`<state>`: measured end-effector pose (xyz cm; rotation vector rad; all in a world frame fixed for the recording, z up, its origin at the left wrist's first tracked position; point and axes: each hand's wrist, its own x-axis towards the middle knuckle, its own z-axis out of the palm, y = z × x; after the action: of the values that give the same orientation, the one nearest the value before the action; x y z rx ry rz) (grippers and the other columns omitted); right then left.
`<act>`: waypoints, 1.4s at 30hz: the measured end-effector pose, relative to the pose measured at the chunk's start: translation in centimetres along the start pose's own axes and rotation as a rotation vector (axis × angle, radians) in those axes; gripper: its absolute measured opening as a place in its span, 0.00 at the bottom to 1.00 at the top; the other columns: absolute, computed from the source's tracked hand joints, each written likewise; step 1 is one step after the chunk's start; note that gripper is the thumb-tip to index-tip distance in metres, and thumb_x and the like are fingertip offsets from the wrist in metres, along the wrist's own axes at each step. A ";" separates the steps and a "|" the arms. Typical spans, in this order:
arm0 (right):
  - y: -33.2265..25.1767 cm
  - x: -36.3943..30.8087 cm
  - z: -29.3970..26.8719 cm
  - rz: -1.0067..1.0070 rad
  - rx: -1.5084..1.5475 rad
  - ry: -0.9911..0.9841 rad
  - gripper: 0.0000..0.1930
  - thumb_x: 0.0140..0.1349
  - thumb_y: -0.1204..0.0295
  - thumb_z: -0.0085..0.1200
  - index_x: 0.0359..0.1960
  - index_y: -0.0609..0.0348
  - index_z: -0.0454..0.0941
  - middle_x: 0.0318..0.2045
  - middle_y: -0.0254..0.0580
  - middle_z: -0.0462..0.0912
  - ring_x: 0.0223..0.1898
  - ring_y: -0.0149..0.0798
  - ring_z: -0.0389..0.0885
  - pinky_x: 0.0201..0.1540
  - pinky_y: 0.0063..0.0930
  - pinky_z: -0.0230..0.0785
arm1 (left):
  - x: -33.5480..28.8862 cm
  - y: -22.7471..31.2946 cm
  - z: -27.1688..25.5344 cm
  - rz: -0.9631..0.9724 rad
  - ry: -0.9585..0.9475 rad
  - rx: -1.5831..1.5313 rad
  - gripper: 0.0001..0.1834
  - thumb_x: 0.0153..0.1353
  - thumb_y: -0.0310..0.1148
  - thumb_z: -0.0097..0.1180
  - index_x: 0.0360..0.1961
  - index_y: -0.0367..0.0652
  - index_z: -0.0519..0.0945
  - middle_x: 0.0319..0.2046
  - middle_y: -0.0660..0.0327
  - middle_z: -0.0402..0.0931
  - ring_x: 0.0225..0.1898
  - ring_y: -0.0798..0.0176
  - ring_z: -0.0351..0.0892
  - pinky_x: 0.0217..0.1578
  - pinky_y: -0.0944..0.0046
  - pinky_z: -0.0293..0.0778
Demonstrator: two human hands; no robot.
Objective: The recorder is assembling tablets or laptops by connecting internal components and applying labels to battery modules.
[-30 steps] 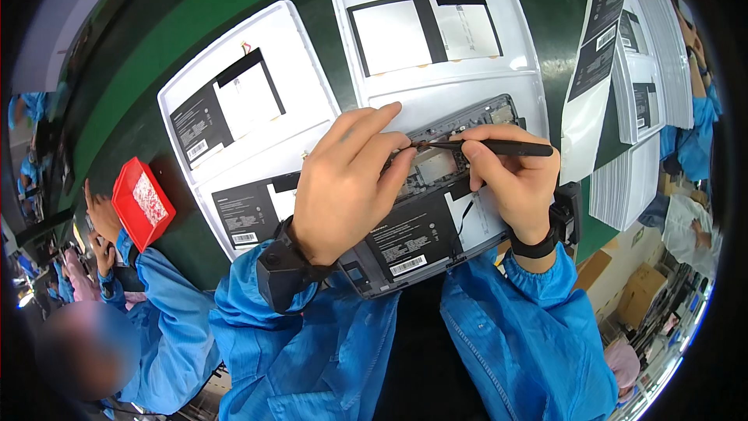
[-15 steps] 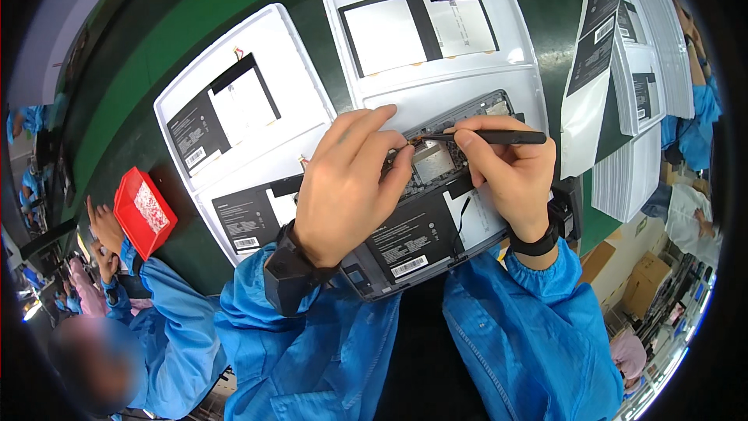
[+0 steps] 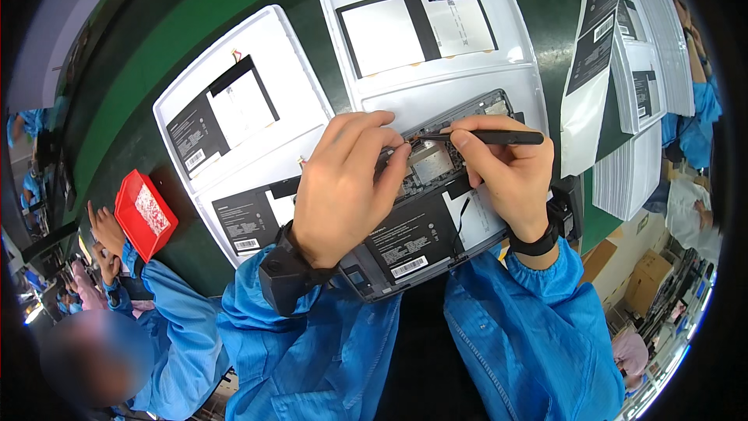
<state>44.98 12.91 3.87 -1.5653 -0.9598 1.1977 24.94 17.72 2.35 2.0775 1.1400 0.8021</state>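
An opened tablet [image 3: 431,164] lies tilted in front of me, its circuit board and a black-labelled battery [image 3: 411,243] exposed. My right hand [image 3: 506,175] is closed round black tweezers [image 3: 506,137], whose tips point left onto the board. Close to those tips, the thumb and forefinger of my left hand [image 3: 347,183] pinch together at the board's upper left. A small orange-brown bit shows by the fingertips, but what they hold is hidden. A thin black cable [image 3: 463,214] curves over the battery's right part.
White trays with batteries, one at left [image 3: 292,129] and one at the back [image 3: 374,93], surround the tablet. A strip of labelled battery sheets [image 3: 584,101] and stacked white trays [image 3: 631,175] stand at right. A co-worker's hand [image 3: 107,228] is beside a red bin [image 3: 146,214] at left.
My hands stay at the same spot on the board; the left hand and the tweezers have shifted very slightly left. The co-worker's head has moved a little left.
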 end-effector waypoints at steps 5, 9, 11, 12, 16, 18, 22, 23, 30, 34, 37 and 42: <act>0.0 0.0 0.1 0.000 -0.001 0.010 0.07 0.64 0.77 0.66 0.41 0.68 0.87 0.21 0.31 0.83 0.18 0.17 0.74 0.20 0.11 0.61 | -0.1 -0.1 0.2 0.011 0.013 0.031 0.08 0.56 0.21 0.68 0.37 0.35 0.83 0.44 0.52 0.85 0.45 0.50 0.85 0.44 0.58 0.81; 0.2 0.1 0.1 0.011 -0.004 0.012 0.08 0.64 0.77 0.66 0.41 0.68 0.87 0.20 0.31 0.83 0.17 0.17 0.73 0.19 0.11 0.60 | -0.1 -0.1 0.1 -0.012 -0.007 0.014 0.08 0.57 0.21 0.67 0.38 0.35 0.83 0.42 0.52 0.85 0.41 0.51 0.87 0.41 0.60 0.82; 0.0 0.1 0.2 0.012 0.000 0.012 0.08 0.64 0.77 0.66 0.41 0.68 0.87 0.20 0.31 0.83 0.17 0.17 0.73 0.19 0.11 0.60 | -0.1 -0.2 0.0 -0.016 -0.007 0.004 0.08 0.57 0.21 0.67 0.38 0.35 0.83 0.42 0.52 0.85 0.40 0.52 0.87 0.41 0.60 0.82; 0.0 0.1 0.2 0.014 0.003 0.014 0.07 0.64 0.77 0.66 0.41 0.68 0.87 0.20 0.31 0.83 0.17 0.17 0.74 0.19 0.11 0.60 | -0.1 -0.2 0.0 -0.019 -0.009 -0.008 0.08 0.57 0.21 0.67 0.38 0.35 0.83 0.41 0.52 0.85 0.39 0.52 0.87 0.40 0.60 0.82; -0.1 0.2 0.2 0.004 -0.011 0.011 0.07 0.64 0.77 0.65 0.41 0.68 0.87 0.20 0.31 0.82 0.17 0.17 0.73 0.19 0.11 0.60 | 0.0 -0.1 -0.1 -0.077 -0.028 -0.032 0.08 0.58 0.21 0.67 0.38 0.35 0.83 0.40 0.52 0.85 0.40 0.53 0.87 0.41 0.61 0.82; -0.1 0.2 0.1 0.009 -0.016 -0.009 0.07 0.64 0.78 0.65 0.41 0.68 0.87 0.19 0.30 0.82 0.17 0.17 0.73 0.19 0.11 0.59 | 0.1 -0.2 -0.4 -0.113 -0.071 -0.082 0.09 0.58 0.21 0.67 0.40 0.35 0.83 0.39 0.52 0.85 0.40 0.52 0.87 0.41 0.60 0.82; 0.0 0.4 0.1 0.017 -0.020 -0.007 0.07 0.64 0.78 0.65 0.41 0.69 0.87 0.19 0.30 0.81 0.17 0.17 0.73 0.19 0.12 0.58 | -0.3 -0.4 -1.0 0.101 -0.066 0.085 0.11 0.57 0.22 0.68 0.42 0.36 0.84 0.40 0.53 0.85 0.39 0.54 0.87 0.38 0.60 0.83; 0.0 0.4 0.1 0.014 -0.031 -0.011 0.07 0.64 0.77 0.65 0.41 0.69 0.87 0.18 0.29 0.81 0.17 0.17 0.72 0.19 0.12 0.58 | -0.6 0.0 -1.5 0.185 -0.129 0.225 0.13 0.56 0.23 0.69 0.43 0.36 0.84 0.41 0.54 0.84 0.39 0.55 0.87 0.36 0.60 0.83; 0.2 0.3 0.3 -0.018 -0.046 0.001 0.07 0.64 0.77 0.65 0.41 0.68 0.87 0.18 0.29 0.81 0.17 0.16 0.71 0.19 0.12 0.56 | -0.6 -0.5 -2.3 0.394 -0.241 0.444 0.16 0.54 0.29 0.71 0.45 0.39 0.86 0.43 0.55 0.84 0.37 0.58 0.87 0.29 0.63 0.83; 0.3 0.5 0.2 -0.037 -0.097 -0.010 0.07 0.64 0.77 0.65 0.41 0.68 0.87 0.18 0.29 0.81 0.17 0.16 0.71 0.19 0.12 0.56 | -0.7 -0.9 -2.1 0.381 -0.231 0.426 0.17 0.53 0.29 0.71 0.46 0.39 0.86 0.43 0.55 0.84 0.37 0.58 0.87 0.28 0.63 0.83; 0.3 0.4 0.3 -0.030 -0.064 -0.001 0.07 0.64 0.77 0.65 0.41 0.68 0.87 0.18 0.29 0.81 0.17 0.16 0.72 0.19 0.12 0.57 | -0.6 -1.1 -2.0 0.412 -0.216 0.444 0.17 0.53 0.29 0.71 0.46 0.40 0.86 0.42 0.55 0.84 0.36 0.59 0.87 0.28 0.63 0.83; 0.3 0.5 0.3 -0.025 -0.070 0.000 0.07 0.64 0.77 0.65 0.41 0.69 0.87 0.18 0.30 0.82 0.17 0.17 0.73 0.18 0.11 0.58 | -0.4 -0.8 -2.2 0.415 -0.256 0.481 0.20 0.54 0.30 0.70 0.50 0.41 0.85 0.44 0.56 0.83 0.37 0.59 0.86 0.27 0.64 0.82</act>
<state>44.76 13.34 3.46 -1.6037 -1.0287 1.1575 22.74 18.25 3.02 2.7827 0.8249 0.4413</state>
